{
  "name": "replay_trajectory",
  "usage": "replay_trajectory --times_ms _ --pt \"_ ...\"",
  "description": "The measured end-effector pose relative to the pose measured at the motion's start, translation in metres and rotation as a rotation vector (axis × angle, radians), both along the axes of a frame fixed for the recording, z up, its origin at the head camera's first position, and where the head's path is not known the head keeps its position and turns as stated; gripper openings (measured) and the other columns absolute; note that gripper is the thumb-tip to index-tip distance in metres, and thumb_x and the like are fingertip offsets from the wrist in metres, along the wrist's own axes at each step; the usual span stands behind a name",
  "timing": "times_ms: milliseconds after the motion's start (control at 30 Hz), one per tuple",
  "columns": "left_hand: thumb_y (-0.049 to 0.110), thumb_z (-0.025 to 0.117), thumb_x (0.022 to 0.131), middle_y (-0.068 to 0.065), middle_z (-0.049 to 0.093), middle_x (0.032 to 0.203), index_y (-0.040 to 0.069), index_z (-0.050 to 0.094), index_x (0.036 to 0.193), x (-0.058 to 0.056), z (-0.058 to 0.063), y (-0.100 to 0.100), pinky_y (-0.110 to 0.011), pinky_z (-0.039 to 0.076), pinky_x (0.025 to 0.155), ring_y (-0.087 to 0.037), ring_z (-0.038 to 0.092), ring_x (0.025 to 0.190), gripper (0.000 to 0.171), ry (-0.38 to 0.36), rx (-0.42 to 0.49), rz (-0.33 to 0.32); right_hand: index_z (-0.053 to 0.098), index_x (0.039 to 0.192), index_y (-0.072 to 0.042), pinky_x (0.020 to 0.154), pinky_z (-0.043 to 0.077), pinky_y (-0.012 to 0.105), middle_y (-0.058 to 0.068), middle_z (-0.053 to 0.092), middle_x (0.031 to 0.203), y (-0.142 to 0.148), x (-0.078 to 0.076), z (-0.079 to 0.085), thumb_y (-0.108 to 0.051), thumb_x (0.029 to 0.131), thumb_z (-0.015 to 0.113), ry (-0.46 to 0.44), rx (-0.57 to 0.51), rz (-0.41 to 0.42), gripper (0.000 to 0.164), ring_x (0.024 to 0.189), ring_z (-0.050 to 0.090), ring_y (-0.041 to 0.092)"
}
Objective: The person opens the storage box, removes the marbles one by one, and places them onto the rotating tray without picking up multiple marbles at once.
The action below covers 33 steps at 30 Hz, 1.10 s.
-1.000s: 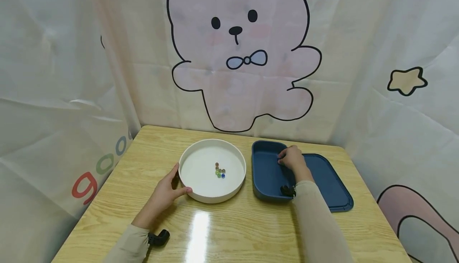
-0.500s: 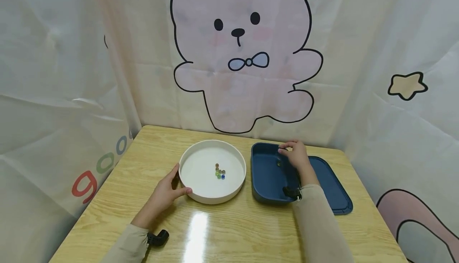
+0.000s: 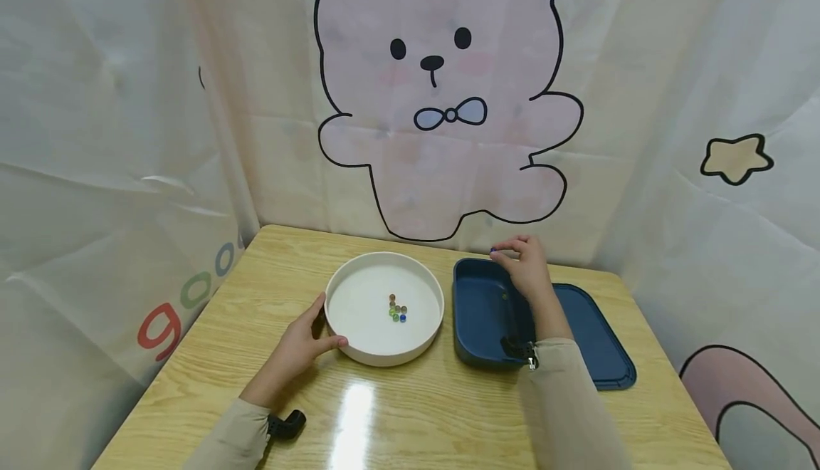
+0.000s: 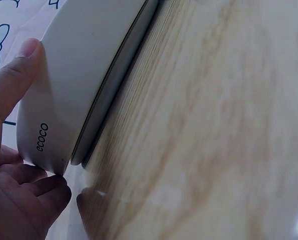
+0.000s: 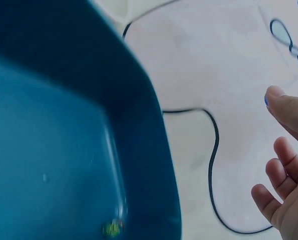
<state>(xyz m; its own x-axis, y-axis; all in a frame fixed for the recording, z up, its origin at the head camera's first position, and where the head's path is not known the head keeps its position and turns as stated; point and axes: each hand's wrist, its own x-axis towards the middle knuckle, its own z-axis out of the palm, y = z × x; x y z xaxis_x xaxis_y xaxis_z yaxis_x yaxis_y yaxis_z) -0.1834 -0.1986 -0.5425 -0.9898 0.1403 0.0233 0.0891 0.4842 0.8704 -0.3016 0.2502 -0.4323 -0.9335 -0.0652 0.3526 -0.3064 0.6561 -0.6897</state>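
Note:
A round white tray stands left of centre on the table, with several small marbles of brown, green and blue clustered on its floor. My left hand grips the tray's left side, thumb and fingers spread along its wall; the left wrist view shows the outer wall lettered "ecoco". To the right sits a dark blue rectangular box holding a greenish marble. Raised over the box's far edge, my right hand pinches a blue marble between thumb and fingers. Its other fingers are loosely bent in the right wrist view.
A flat dark blue lid lies on the wooden table, right of the box and partly behind the right forearm. A fabric backdrop with a cartoon bear rises at the table's far edge. More fabric hangs at both sides.
My right hand has risen from inside the box to above its far edge, with the blue marble now visible in its fingertips. The greenish marble in the box has come into view. The left hand keeps its grip.

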Motion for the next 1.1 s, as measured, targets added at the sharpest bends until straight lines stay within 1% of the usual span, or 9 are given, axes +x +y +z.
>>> replay_trajectory --times_ms 100,200,333,467,600,700,867,967,1100 --pt "0.042 0.086 0.082 -0.016 0.018 0.17 0.006 0.012 0.165 0.001 0.0 0.0 -0.056 0.025 0.123 -0.038 0.018 0.156 0.116 0.001 -0.006 0.001 0.077 0.113 -0.004 0.096 0.039 0.052 0.019 0.048 0.126 -0.012 0.005 0.003 -0.021 0.096 0.075 -0.007 -0.016 0.01 0.024 0.119 0.044 0.039" --pt "0.044 0.086 0.082 -0.016 0.018 0.17 0.006 0.012 0.165 0.001 -0.002 0.0 -0.057 0.024 0.124 -0.038 0.017 0.156 0.117 -0.009 -0.002 0.003 0.076 0.116 -0.005 0.101 0.039 0.055 0.02 0.045 0.131 -0.026 0.008 0.008 -0.022 0.097 0.074 -0.038 -0.023 0.032 0.025 0.124 0.042 0.039" --pt "0.044 0.086 0.082 -0.015 0.019 0.17 0.007 0.013 0.165 0.001 -0.002 0.0 -0.057 0.024 0.124 -0.037 0.017 0.156 0.117 -0.013 0.008 0.006 0.076 0.116 -0.006 0.107 0.038 0.059 0.021 0.045 0.134 -0.043 0.011 0.012 -0.02 0.097 0.074 -0.044 -0.03 0.063 0.024 0.13 0.04 0.038" --pt "0.041 0.086 0.082 -0.015 0.02 0.169 0.006 0.014 0.165 0.0 -0.001 0.0 -0.057 0.025 0.123 -0.038 0.018 0.156 0.115 0.004 0.005 0.005 0.076 0.113 -0.007 0.104 0.041 0.058 0.018 0.049 0.13 -0.06 0.011 0.012 -0.021 0.096 0.076 -0.029 -0.03 0.081 0.022 0.127 0.044 0.036" --pt "0.036 0.086 0.084 -0.017 0.02 0.169 0.004 0.014 0.165 -0.001 0.001 0.001 -0.055 0.027 0.123 -0.038 0.02 0.155 0.113 0.015 0.006 -0.002 0.077 0.112 -0.009 0.102 0.044 0.055 0.015 0.05 0.125 -0.075 0.011 0.009 -0.021 0.095 0.077 -0.034 -0.031 0.107 0.021 0.122 0.047 0.034" --pt "0.033 0.086 0.085 -0.017 0.019 0.169 0.003 0.013 0.165 -0.002 0.002 0.001 -0.052 0.028 0.123 -0.036 0.02 0.155 0.112 0.016 0.02 -0.009 0.077 0.112 -0.011 0.099 0.046 0.055 0.013 0.05 0.124 -0.088 0.011 0.006 -0.022 0.094 0.077 -0.048 -0.036 0.131 0.021 0.121 0.048 0.036" --pt "0.033 0.085 0.085 -0.017 0.019 0.169 0.003 0.013 0.164 -0.001 0.003 0.002 -0.051 0.027 0.123 -0.036 0.02 0.155 0.111 0.016 0.024 -0.011 0.077 0.112 -0.013 0.103 0.045 0.056 0.011 0.05 0.129 -0.109 0.01 0.0 -0.024 0.094 0.077 -0.071 -0.051 0.173 0.021 0.125 0.047 0.035" --pt "0.034 0.085 0.085 -0.017 0.019 0.169 0.004 0.012 0.165 0.0 0.004 0.002 -0.051 0.027 0.123 -0.035 0.019 0.156 0.112 0.006 0.022 -0.012 0.078 0.11 -0.015 0.104 0.044 0.056 0.009 0.051 0.128 -0.117 0.009 -0.004 -0.023 0.094 0.078 -0.067 -0.062 0.17 0.019 0.124 0.047 0.032" --pt "0.036 0.085 0.085 -0.016 0.017 0.17 0.005 0.012 0.165 0.0 0.004 0.001 -0.051 0.026 0.124 -0.035 0.018 0.156 0.113 -0.003 0.014 -0.01 0.078 0.108 -0.015 0.099 0.045 0.052 0.008 0.052 0.122 -0.127 0.007 -0.01 -0.02 0.092 0.079 -0.071 -0.077 0.164 0.016 0.117 0.048 0.029"
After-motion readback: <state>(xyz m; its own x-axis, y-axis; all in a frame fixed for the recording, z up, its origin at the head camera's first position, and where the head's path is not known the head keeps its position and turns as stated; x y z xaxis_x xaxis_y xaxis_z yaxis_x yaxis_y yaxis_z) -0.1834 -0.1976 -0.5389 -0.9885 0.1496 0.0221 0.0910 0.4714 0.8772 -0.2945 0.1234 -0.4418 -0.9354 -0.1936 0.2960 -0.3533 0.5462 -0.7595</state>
